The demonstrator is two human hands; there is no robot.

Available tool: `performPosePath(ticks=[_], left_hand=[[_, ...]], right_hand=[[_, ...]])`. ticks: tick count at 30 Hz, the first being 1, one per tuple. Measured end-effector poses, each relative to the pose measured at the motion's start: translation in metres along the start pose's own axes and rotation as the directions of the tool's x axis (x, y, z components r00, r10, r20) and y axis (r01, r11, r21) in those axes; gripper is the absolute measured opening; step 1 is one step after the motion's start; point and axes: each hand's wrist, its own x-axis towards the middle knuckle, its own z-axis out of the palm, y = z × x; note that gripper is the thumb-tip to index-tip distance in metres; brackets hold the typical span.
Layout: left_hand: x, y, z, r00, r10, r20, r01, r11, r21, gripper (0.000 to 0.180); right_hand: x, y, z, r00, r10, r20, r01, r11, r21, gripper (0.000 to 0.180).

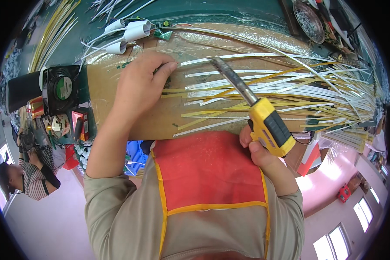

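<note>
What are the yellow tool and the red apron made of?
The tool's yellow-and-black handle looks like hard, smooth plastic, going by its moulded edges. Its barrel looks like metal: silvery and gleaming, with a darkened end. The red apron seems to be dull cloth, since it drapes and has ribbon-like yellow edging; which fibre, I can't tell.

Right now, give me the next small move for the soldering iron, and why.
With the right hand, I'd perhaps ease the soldering iron slightly left along the white strip: the iron's tip appears over that strip, right of its left end, and the left hand sits just beyond that end. Whether the tip touches, I can't tell.
</note>
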Motion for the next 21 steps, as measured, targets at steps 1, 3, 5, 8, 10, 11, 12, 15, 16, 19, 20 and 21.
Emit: performPosePath(ticks=[1, 3, 5, 8, 10, 11, 12, 15, 16, 19, 20, 21], left_hand=[[-0.001, 0.000, 0.001, 1.000, -0.012, 0.001, 0.012, 1.000, -0.012, 0.017], [-0.003, 0.001, 0.001, 0.998, -0.061, 0.021, 0.062, 0.997, -0.037, 0.017], [-0.004, 0.003, 0.002, 0.995, -0.099, 0.027, 0.100, 0.994, -0.045, 0.016], [-0.005, 0.006, 0.004, 0.991, -0.133, 0.016, 0.133, 0.991, -0.028, 0.016], [-0.005, 0.009, 0.005, 0.989, -0.151, 0.010, 0.151, 0.989, -0.010, 0.015], [-0.006, 0.007, 0.005, 0.993, -0.121, -0.014, 0.121, 0.993, 0.012, 0.014], [-0.007, 0.005, 0.006, 0.995, -0.091, -0.038, 0.092, 0.995, 0.034, 0.014], [-0.007, 0.003, 0.007, 0.998, -0.033, -0.052, 0.037, 0.996, 0.077, 0.012], [-0.007, 0.003, 0.007, 0.999, -0.020, -0.048, 0.024, 0.996, 0.087, 0.012], [-0.008, 0.001, 0.008, 0.999, 0.004, -0.049, 0.000, 0.997, 0.083, 0.011], [-0.008, 0.001, 0.008, 0.999, 0.004, -0.047, -0.001, 0.997, 0.082, 0.011], [-0.009, 0.002, 0.007, 0.999, 0.005, -0.045, -0.002, 0.997, 0.080, 0.011]], right_hand=[[0.001, -0.002, 0.004, 1.000, 0.007, -0.001, -0.007, 1.000, -0.017, 0.015], [0.003, -0.001, 0.003, 0.999, 0.028, 0.043, -0.023, 0.994, -0.111, 0.014], [0.003, 0.000, 0.005, 0.998, 0.048, 0.048, -0.039, 0.986, -0.160, 0.015], [0.001, 0.008, 0.006, 0.994, 0.091, 0.053, -0.083, 0.987, -0.137, 0.033], [-0.001, 0.010, 0.005, 0.991, 0.121, 0.055, -0.112, 0.983, -0.142, 0.041], [-0.001, 0.010, 0.005, 0.989, 0.136, 0.049, -0.127, 0.979, -0.159, 0.040], [-0.001, 0.009, 0.005, 0.989, 0.144, 0.046, -0.134, 0.977, -0.167, 0.039], [0.000, 0.008, 0.006, 0.987, 0.151, 0.045, -0.142, 0.975, -0.169, 0.036], [0.001, 0.008, 0.006, 0.987, 0.151, 0.047, -0.142, 0.976, -0.164, 0.036], [0.003, 0.005, 0.008, 0.989, 0.137, 0.054, -0.127, 0.978, -0.163, 0.035], [0.004, 0.004, 0.009, 0.991, 0.123, 0.056, -0.111, 0.978, -0.179, 0.036], [0.005, 0.003, 0.010, 0.992, 0.109, 0.057, -0.096, 0.976, -0.194, 0.036]])
